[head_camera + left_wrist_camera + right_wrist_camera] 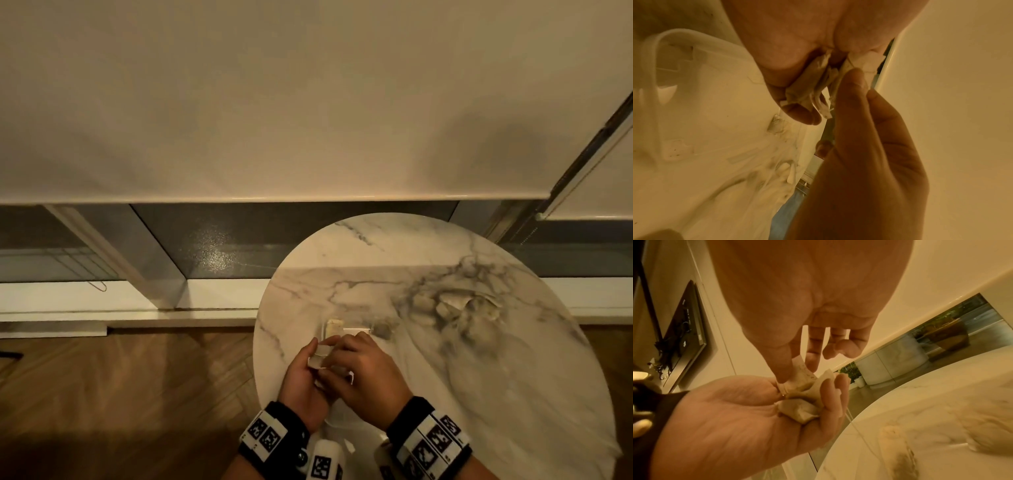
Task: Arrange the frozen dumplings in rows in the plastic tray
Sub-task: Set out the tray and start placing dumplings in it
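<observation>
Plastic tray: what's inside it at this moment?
In the head view, one dumpling lies at the far left end of the plastic tray. The near part is hidden under both hands, the left hand and right hand, which hold dumplings above it.

The hands (337, 371) hide most of the clear tray (356, 331); dumpling pile (455, 308) blurred.

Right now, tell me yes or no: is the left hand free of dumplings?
No. In the right wrist view the left hand cups frozen dumplings in its curled fingers while the right hand pinches one of them.
</observation>
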Available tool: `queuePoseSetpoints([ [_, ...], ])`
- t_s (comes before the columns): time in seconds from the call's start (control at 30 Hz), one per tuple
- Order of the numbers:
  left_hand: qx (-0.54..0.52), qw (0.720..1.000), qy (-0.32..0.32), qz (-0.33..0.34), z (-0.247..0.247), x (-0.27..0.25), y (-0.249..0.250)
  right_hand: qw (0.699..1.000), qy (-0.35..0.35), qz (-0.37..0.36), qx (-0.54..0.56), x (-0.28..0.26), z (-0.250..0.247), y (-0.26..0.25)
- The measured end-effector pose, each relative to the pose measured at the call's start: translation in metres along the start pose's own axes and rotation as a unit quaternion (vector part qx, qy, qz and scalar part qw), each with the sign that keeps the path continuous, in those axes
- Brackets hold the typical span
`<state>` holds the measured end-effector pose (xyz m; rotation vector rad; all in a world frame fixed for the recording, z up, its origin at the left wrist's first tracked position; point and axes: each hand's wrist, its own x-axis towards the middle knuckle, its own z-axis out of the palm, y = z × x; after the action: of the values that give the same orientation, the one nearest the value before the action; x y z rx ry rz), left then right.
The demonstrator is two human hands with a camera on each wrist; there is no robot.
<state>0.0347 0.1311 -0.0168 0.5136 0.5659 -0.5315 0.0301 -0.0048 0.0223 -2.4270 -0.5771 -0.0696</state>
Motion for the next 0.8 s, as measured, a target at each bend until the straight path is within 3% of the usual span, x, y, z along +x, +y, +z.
queuePoseSetpoints([
  [0.17, 0.0, 1.0, 0.009, 0.003, -0.005, 0.004, -0.003, 0.995, 0.022, 0.022, 0.09, 0.002, -0.009, 0.002],
  [0.47, 0.012, 0.995, 0.096, 0.003, -0.023, 0.008, 0.007, 0.964, 0.038, 0.195, 0.177, 0.012, -0.031, 0.052],
  [0.63, 0.049, 0.991, 0.122, -0.019, -0.026, 0.008, 0.009, 0.962, -0.041, 0.265, 0.057, 0.019, -0.023, 0.103],
  [0.8, 0.065, 0.986, 0.151, -0.029, -0.031, 0.015, 0.01, 0.925, -0.203, 0.315, -0.065, 0.027, -0.005, 0.131],
])
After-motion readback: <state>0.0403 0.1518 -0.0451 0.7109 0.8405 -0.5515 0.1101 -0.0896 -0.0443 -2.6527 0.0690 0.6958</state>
